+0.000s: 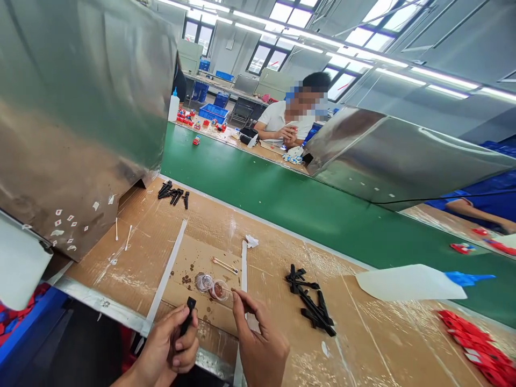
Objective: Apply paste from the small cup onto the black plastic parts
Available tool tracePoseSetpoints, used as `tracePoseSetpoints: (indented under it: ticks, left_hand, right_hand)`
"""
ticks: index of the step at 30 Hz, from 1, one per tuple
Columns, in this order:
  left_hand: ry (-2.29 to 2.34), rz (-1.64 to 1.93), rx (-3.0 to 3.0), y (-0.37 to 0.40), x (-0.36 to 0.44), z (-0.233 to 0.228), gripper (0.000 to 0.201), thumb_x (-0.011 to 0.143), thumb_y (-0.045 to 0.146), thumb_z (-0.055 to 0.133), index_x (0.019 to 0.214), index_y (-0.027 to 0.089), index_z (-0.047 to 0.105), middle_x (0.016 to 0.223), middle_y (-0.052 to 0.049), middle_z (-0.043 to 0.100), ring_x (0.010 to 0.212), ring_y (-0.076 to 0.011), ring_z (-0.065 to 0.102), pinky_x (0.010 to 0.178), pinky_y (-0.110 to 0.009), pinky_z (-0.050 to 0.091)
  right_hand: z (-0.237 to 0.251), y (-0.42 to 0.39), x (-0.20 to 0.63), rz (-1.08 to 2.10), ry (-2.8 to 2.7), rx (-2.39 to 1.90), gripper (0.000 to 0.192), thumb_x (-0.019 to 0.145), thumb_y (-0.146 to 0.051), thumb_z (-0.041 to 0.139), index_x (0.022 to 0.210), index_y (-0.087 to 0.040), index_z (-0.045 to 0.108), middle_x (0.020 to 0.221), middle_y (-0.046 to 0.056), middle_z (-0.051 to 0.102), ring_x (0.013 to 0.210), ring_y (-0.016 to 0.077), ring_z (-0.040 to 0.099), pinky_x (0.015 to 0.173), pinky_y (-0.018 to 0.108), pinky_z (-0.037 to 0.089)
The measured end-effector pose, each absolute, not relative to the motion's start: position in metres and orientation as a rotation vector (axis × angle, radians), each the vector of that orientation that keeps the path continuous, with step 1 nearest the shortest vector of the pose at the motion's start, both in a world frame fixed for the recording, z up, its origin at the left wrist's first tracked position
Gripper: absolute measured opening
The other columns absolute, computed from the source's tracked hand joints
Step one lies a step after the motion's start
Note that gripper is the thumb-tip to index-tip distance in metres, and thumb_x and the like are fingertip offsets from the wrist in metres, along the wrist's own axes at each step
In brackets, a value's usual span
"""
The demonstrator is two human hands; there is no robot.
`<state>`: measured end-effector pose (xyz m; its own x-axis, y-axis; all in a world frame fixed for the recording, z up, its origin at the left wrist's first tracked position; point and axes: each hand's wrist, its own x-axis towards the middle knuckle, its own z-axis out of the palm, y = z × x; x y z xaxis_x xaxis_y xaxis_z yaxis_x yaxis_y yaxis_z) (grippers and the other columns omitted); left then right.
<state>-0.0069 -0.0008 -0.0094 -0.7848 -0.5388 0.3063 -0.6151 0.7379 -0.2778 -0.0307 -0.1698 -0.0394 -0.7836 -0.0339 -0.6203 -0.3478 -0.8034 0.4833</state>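
My left hand (171, 346) grips a small black plastic part (187, 318) upright between thumb and fingers, near the table's front edge. My right hand (258, 344) pinches a thin cotton swab (230, 292) whose tip reaches into a small clear cup with brown grease (220, 289). A second clear cup or lid (203, 281) sits just left of it. Both cups rest on a cardboard sheet (193, 252) with brown spots.
A pile of black parts (312, 306) lies right of my hands, another (173, 194) at the back left. A white squeeze bottle with blue tip (411, 282) lies by the green conveyor (282, 199). Red parts (479, 349) lie far right. A person (288, 121) sits opposite.
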Motion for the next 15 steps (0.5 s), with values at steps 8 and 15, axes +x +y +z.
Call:
tracePoseSetpoints:
  ticks: [8,15]
  left_hand:
    - [-2.719,0.624,0.93,0.001,-0.008,-0.014,0.038,0.075,0.051,0.071,0.079,0.018,0.054,0.046,0.012,0.031,0.035,-0.0009,0.019,0.038,-0.018,0.009]
    - [-2.723,0.649,0.939,0.001,-0.007,-0.012,0.033,0.08,0.05,0.065,0.079,0.018,0.054,0.046,0.011,0.029,0.035,-0.0017,0.018,0.039,-0.019,0.009]
  right_hand:
    - [-0.022,-0.178,-0.026,2.902,1.233,-0.897,0.032,0.086,-0.049,0.064,0.097,-0.02,0.073,0.092,0.003,0.076,0.081,0.0177,0.072,0.079,0.022,0.052]
    - [-0.016,-0.176,-0.024,2.935,1.708,-0.853,0.041,0.079,-0.055,0.067,0.098,-0.019,0.073,0.098,0.005,0.075,0.089,0.0194,0.07,0.083,0.024,0.053]
